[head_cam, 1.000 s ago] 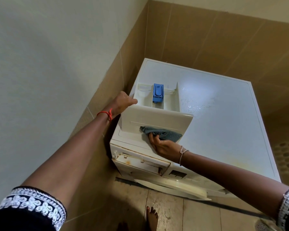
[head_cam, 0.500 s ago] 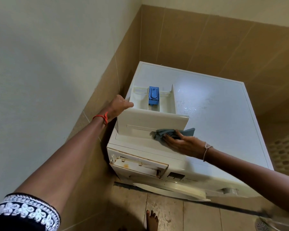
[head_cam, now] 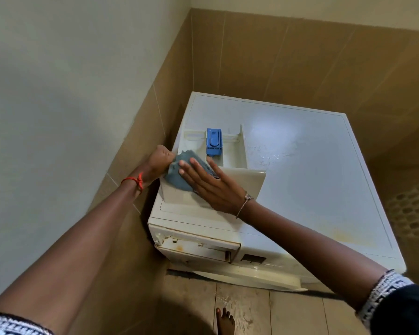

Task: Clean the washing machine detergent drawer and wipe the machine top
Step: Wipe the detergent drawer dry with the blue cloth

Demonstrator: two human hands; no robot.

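Item: white plastic detergent drawer [head_cam: 242, 182], stood on white washing machine's top surface [head_cam: 300, 165], front-left corner. The left hand [head_cam: 159, 159], grip curled round its left edge, apparently steadied it; the right hand [head_cam: 213, 187], grip flat, pressed blue-grey cloth [head_cam: 177, 176] against its front.

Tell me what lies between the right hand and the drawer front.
The cloth: the right hand presses it flat against the front of the drawer. The head view shows this.

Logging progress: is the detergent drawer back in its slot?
No, the detergent drawer sits on the machine top while the slot below stands open.
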